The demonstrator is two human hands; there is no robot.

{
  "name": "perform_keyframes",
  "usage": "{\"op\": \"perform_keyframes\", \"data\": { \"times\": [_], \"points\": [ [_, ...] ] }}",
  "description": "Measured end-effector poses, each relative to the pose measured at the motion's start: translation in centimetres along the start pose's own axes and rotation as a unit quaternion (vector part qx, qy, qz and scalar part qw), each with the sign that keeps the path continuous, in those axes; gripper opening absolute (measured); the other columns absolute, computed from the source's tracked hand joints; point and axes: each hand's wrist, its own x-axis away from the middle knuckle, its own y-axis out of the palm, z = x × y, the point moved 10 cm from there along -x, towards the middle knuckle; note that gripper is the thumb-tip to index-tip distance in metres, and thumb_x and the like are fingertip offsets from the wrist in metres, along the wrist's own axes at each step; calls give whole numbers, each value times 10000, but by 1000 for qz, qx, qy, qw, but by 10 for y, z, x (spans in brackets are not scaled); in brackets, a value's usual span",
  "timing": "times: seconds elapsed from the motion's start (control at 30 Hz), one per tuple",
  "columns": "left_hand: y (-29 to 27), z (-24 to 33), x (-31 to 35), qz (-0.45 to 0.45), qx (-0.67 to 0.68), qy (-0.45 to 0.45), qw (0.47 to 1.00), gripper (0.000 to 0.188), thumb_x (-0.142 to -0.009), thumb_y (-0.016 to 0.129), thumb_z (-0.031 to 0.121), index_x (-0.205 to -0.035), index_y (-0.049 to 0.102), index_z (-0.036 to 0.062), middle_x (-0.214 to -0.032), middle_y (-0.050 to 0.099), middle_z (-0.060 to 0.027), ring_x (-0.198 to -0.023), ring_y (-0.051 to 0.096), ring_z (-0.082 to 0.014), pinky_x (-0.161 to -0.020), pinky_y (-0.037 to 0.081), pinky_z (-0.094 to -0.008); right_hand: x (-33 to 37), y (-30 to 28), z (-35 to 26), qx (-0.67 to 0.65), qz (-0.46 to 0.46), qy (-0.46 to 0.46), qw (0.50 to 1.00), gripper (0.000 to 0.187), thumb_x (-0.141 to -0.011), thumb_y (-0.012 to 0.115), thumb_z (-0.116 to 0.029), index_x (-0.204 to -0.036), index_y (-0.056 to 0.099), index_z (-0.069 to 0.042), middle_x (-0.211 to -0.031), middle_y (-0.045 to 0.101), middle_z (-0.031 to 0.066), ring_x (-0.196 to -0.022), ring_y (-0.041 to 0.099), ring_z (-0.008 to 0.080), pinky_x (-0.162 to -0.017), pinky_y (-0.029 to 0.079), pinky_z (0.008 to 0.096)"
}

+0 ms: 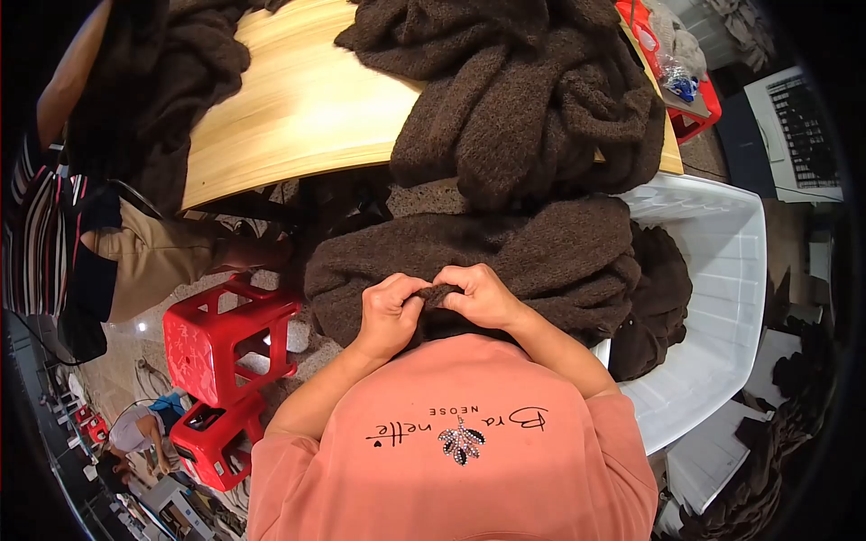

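Observation:
A dark brown knitted garment (541, 248) lies bunched across my lap, below the table's near edge. My left hand (391, 311) pinches a small fold of it between thumb and fingers. Close beside it, my right hand (476, 296) grips the same fold, so that a short stretch of knit shows between the two hands. Whatever lies under the curled fingertips is hidden.
A wooden table (298, 99) holds a large pile of brown knitwear (532, 99). To the right stands a white plastic bin (722, 270) with brown knitwear inside. Red stools (203, 343) are at the left, near a person in a striped top (41, 243).

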Motion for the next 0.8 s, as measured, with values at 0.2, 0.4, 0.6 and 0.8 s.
{"op": "perform_keyframes", "data": {
  "times": [0.2, 0.4, 0.6, 0.8],
  "points": [
    [-4, 21, 0, 48, -113, 101, 987, 207, -649, 527, -114, -794, 616, 4, -693, 578, -121, -622, 588, -238, -543, 455, -289, 0, 1, 11, 36, 27, 67, 997, 137, -665, 644, -83, -766, 597, -2, -677, 598, 160, -613, 597, 291, -557, 448, 350],
    [-7, 28, -5, 55, -103, 106, 987, 213, -654, 544, -111, -817, 600, 14, -689, 551, -128, -612, 569, -288, -540, 468, -336, 2, -5, 5, -24, 73, -16, 997, 166, -669, 641, -103, -788, 590, 0, -651, 569, 183, -581, 570, 323, -535, 431, 366],
    [-3, 34, 1, 67, -146, 160, 974, 225, -646, 537, -125, -820, 585, 10, -686, 542, -126, -608, 561, -286, -528, 462, -344, 4, -2, 7, 56, 68, 26, 996, 144, -689, 580, -62, -817, 586, 3, -698, 578, 191, -623, 577, 339, -548, 445, 377],
    [-4, 45, -2, 85, -164, 173, 967, 234, -635, 540, -129, -821, 578, 8, -679, 530, -127, -599, 553, -290, -521, 456, -347, 7, -11, -9, 34, 132, -52, 989, 124, -679, 536, -26, -794, 565, 8, -708, 572, 182, -636, 570, 356, -542, 445, 381]
  ]
}}
